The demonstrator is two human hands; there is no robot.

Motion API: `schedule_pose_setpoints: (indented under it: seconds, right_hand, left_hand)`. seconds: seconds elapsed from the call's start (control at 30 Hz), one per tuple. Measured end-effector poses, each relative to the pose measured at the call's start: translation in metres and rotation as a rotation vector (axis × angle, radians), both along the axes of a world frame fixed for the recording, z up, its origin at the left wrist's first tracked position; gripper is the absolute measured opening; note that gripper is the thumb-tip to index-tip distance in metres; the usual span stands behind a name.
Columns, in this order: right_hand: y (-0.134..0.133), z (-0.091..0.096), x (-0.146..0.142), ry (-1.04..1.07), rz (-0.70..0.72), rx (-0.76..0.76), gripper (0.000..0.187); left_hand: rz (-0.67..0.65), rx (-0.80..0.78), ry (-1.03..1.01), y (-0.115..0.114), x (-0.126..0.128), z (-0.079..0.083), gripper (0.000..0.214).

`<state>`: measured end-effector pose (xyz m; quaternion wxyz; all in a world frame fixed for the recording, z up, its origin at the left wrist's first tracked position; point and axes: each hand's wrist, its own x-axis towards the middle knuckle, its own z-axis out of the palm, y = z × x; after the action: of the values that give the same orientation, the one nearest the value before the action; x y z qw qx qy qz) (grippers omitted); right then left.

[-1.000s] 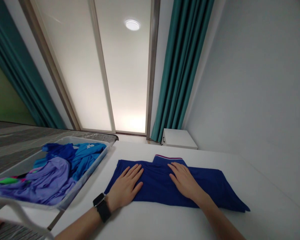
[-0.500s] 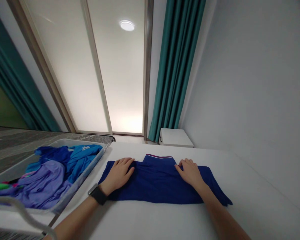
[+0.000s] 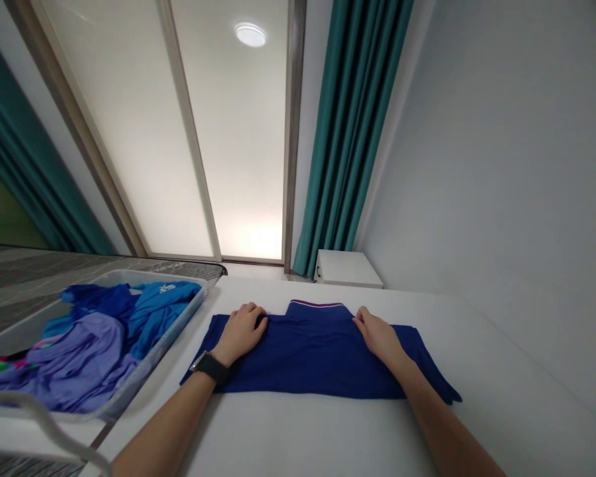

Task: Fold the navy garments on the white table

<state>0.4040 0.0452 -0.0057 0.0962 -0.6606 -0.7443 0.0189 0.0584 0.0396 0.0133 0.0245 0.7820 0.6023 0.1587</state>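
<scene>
A dark blue collared shirt (image 3: 312, 358), folded into a wide, low shape, lies on the white table (image 3: 298, 430). Its collar, edged with a red and white stripe, points to the far side. My left hand (image 3: 241, 333) rests on the shirt's upper left part, fingers slightly bent over the far edge and thumb apart from them. Right of the collar, my right hand (image 3: 380, 336) has its thumb and fingers pinched together at the cloth's far edge. A dark watch (image 3: 210, 366) is on my left wrist.
Left of the table stands a pale plastic bin (image 3: 179, 324) of crumpled clothes, among them a lilac garment (image 3: 79, 364) and a bright blue garment (image 3: 161, 308). A grey curved bar (image 3: 44, 421) crosses the lower left corner. A white cabinet (image 3: 347, 268) stands beyond the table.
My right hand's fingers have closed into a pinch at the shirt's edge. The left fingers have drawn closer together, and the left forearm has shifted right, uncovering more of the left sleeve.
</scene>
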Motion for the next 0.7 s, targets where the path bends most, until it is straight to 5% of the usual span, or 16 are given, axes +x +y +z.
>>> schedule_pose_setpoints:
  seconds: [0.27, 0.43, 0.7]
  right_hand:
    - [0.001, 0.008, -0.016, -0.093, -0.105, -0.074, 0.034]
    - [0.000, 0.009, -0.023, -0.137, -0.005, -0.023, 0.022]
    - [0.000, 0.002, -0.024, -0.135, -0.072, 0.050, 0.022]
  left_hand:
    - [0.030, 0.023, 0.015, 0.008, -0.003, -0.004, 0.016]
    - [0.015, 0.025, 0.023, 0.009, -0.004, -0.007, 0.017]
    - [0.016, 0.035, -0.026, 0.010, -0.006, -0.008, 0.018]
